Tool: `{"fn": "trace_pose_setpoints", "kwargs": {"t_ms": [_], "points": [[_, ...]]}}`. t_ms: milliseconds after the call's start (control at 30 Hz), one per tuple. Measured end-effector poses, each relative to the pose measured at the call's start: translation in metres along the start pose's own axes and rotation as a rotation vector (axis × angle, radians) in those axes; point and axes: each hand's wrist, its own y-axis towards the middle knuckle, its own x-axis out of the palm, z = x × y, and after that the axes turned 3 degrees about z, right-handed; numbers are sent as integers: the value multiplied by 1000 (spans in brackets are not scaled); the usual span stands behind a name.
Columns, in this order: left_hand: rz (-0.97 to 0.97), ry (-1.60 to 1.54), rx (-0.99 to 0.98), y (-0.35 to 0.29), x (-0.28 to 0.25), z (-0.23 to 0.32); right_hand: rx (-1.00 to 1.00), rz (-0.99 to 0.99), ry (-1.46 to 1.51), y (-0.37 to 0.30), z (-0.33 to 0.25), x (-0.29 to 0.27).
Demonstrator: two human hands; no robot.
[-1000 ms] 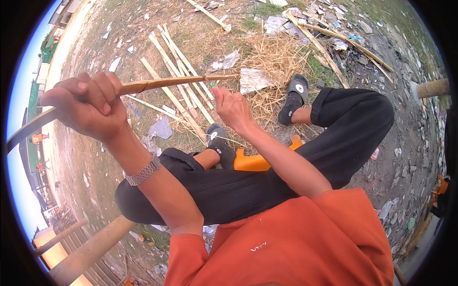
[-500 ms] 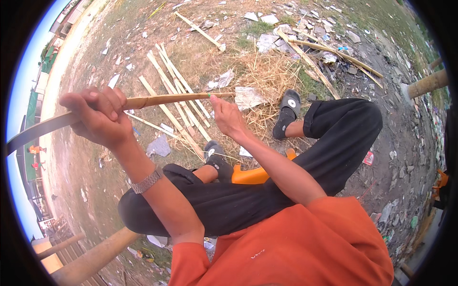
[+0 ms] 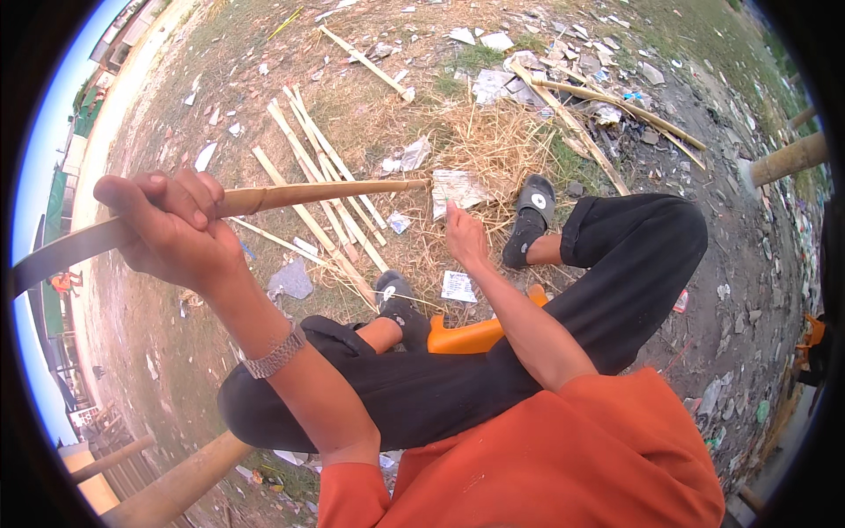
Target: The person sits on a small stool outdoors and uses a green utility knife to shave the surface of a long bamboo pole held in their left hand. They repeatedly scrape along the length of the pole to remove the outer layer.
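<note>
My left hand (image 3: 180,220) is raised at the left, with its fingers wrapped round a long bamboo strip (image 3: 317,191). The strip runs from the left rim, where it looks dark grey, to a narrow end near the middle. That end lies close to a pale, rough flat piece (image 3: 459,191) beside dry straw. Just below the piece is my right hand (image 3: 466,236), closed and apart from the strip. Whether its curled fingers hold anything small is hidden.
Several split bamboo strips (image 3: 310,167) lie ahead of my feet. An orange plastic piece (image 3: 466,337) sits under my legs. Bamboo poles (image 3: 572,123) and rubble lie at the far right. A thick pole (image 3: 180,480) runs along the lower left.
My right hand has come off the bamboo strip and moved right and slightly down. My left hand, still round the strip, has shifted slightly left.
</note>
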Motion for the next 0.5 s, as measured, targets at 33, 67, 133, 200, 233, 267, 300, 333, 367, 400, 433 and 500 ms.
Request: {"fn": "trace_pose_setpoints", "kwargs": {"t_ms": [33, 67, 133, 200, 233, 267, 300, 333, 367, 400, 433, 500], "points": [[8, 16, 8, 0, -1, 0, -91, -19, 109, -1, -25, 0], [20, 33, 15, 0, -2, 0, -89, -116, 179, -8, -55, -7], [29, 44, 17, -2, -7, 0, -120, -254, 234, -21, -100, -19], [10, 37, 19, -3, -8, 0, -190, -338, 227, -24, -119, -22], [-53, 18, 13, -2, -12, 0, -208, -319, 185, -24, -119, -21], [-116, -2, 5, -1, -17, 1, -225, -300, 143, -24, -119, -20], [-179, -23, -4, 0, -21, 1, -241, -280, 102, -26, -118, -19], [-230, -54, -25, 1, -25, 2, -250, -237, 72, -31, -118, -19], [-281, -85, -46, 2, -29, 2, -258, -194, 42, -39, -117, -20], [-331, -117, -69, 2, -32, 3, -265, -151, 11, -44, -115, -20], [-297, -98, -62, 0, -32, 3, -267, -160, -30, -43, -113, -17], [-239, -68, -31, -2, -26, 2, -204, -136, -127, -37, -102, -10]]}}
